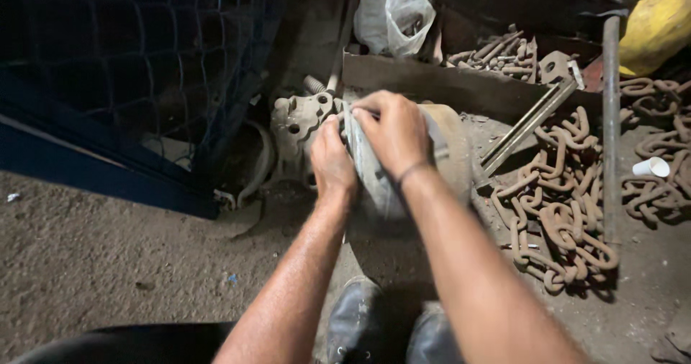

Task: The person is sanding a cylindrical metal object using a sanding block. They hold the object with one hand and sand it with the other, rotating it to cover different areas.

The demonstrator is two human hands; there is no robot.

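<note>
At the centre of the frame a grey, dusty round metal part (374, 169) is gripped by both hands. The left hand (332, 164) is closed on its left edge, beside a pale cast bracket with holes (296, 123). The right hand (392, 130) is curled over the top rim, fingers pinched shut. Rusty heavy chain (568, 213) is heaped at the right on the dirt floor (108, 256), near a white paper cup (651, 167).

dirt floor (108, 256) | rusty chain (568, 213) | white cup (651, 167) | metal pipe (611, 119)
</note>
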